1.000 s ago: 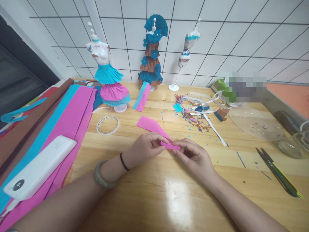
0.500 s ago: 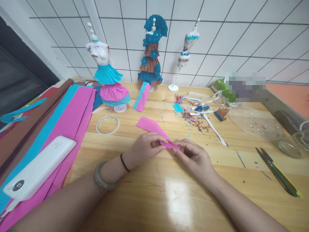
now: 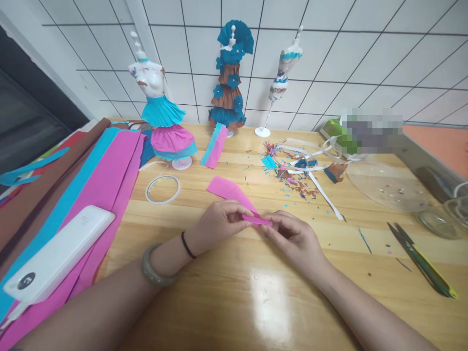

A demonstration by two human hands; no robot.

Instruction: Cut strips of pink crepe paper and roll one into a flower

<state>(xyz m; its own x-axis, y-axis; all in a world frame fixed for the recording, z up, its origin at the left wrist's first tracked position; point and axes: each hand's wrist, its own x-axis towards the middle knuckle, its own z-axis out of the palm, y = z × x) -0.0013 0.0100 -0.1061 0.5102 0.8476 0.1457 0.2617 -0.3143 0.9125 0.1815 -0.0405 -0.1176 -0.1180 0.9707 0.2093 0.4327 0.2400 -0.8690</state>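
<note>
A strip of pink crepe paper (image 3: 229,189) lies on the table, its near end folded and lifted between my two hands. My left hand (image 3: 223,219) pinches the left side of that fold between thumb and fingers. At the fold's right end, my right hand (image 3: 294,236) pinches it as well, thumb below and fingertips above. Beyond the hands stand a dress form in a blue and pink paper skirt (image 3: 172,141), one in a teal and brown ruffled dress (image 3: 231,83), and a bare white dress form (image 3: 285,73).
A roll of tape (image 3: 163,189) lies left of the strip. Large crepe sheets (image 3: 109,175) fill the left side, with a white power bank (image 3: 62,251) on them. Paper scraps (image 3: 292,183) litter the back right. Scissors (image 3: 420,261) and a clear round tray (image 3: 383,187) are at right.
Both hands stay in nearly the same place, pinching the folded pink crepe paper. The view has shifted very slightly; nothing else visibly moves.
</note>
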